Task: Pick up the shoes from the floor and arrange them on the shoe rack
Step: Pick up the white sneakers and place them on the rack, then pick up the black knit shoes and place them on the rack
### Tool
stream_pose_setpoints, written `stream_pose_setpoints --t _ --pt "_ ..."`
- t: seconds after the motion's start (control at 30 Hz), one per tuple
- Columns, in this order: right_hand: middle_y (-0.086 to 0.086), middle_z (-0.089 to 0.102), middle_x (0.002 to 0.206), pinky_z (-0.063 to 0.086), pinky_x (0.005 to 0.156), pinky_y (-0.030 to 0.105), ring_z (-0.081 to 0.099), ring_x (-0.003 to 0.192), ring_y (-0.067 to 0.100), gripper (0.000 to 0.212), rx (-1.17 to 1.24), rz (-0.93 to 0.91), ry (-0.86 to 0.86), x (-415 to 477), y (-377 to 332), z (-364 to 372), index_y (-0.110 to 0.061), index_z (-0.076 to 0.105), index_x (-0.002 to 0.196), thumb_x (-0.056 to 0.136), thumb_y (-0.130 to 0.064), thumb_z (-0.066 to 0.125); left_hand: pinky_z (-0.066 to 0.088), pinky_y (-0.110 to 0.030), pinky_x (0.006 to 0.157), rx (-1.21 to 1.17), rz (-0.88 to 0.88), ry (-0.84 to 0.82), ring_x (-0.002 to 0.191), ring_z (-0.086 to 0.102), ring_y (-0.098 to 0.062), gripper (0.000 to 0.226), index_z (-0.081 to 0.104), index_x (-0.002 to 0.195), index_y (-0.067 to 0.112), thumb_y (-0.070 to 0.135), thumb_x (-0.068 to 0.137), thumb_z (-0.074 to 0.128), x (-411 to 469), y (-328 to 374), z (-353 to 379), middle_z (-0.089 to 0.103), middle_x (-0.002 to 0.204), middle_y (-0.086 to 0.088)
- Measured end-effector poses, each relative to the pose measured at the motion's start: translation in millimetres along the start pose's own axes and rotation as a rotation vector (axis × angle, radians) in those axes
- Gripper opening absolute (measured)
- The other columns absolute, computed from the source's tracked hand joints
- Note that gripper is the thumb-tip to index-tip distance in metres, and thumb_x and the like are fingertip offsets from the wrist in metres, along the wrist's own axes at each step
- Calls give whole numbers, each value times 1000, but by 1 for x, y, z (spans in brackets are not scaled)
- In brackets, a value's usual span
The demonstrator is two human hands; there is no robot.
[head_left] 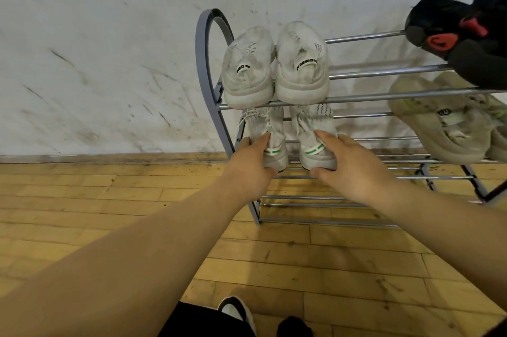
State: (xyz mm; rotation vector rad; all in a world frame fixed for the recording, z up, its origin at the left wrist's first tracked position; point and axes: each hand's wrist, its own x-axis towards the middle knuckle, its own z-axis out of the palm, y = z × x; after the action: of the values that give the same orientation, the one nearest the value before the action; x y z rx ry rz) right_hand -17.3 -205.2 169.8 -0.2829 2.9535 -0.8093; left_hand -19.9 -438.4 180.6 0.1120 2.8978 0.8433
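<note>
A metal shoe rack (pixel 365 96) with chrome bars and a grey arched side stands against the wall. Two white sneakers with green heel stripes sit side by side on its second shelf. My left hand (pixel 251 165) grips the heel of the left white-and-green sneaker (pixel 270 133). My right hand (pixel 354 163) grips the heel of the right white-and-green sneaker (pixel 315 141). A pair of pale grey sneakers (pixel 274 67) rests on the top shelf directly above, heels toward me.
Black shoes with red trim (pixel 461 34) lie on the top shelf at the right. A beige pair (pixel 450 122) sits on the second shelf at the right. Lower shelves show bare bars. Wooden floor (pixel 301 268) spreads in front; my feet are at the bottom edge.
</note>
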Motion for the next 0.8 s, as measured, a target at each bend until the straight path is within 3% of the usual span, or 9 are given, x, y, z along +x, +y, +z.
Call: stream_pose_setpoints --t 0.2,0.37,0.57,0.8 --pt "2 48 149 49 103 41 53 130 30 84 -3 -19 55 6 -3 11 -38 27 159 89 -55 70 48 -43 109 11 22 68 133 51 -31 75 33 160 31 26 95 71 4 -13 4 43 152 -7" --pt "1 55 140 52 97 49 56 125 32 79 -38 -55 95 14 -13 24 -39 27 155 89 -58 65 45 -49 111 80 22 99 150 35 -33 72 25 162 28 26 101 63 0 -18 8 32 165 -9" --pt "4 55 139 53 93 52 56 122 38 75 -71 -80 100 19 -19 31 -39 26 155 92 -57 63 50 -49 105 120 12 182 139 49 -31 71 28 161 26 25 100 64 -4 -19 3 45 157 -2" --pt "4 44 156 44 109 50 45 138 35 88 21 -26 39 17 -22 25 -33 17 161 91 -58 64 54 -43 90 156 -25 142 126 57 -30 77 24 162 28 33 97 65 -12 -6 -12 51 147 -2"
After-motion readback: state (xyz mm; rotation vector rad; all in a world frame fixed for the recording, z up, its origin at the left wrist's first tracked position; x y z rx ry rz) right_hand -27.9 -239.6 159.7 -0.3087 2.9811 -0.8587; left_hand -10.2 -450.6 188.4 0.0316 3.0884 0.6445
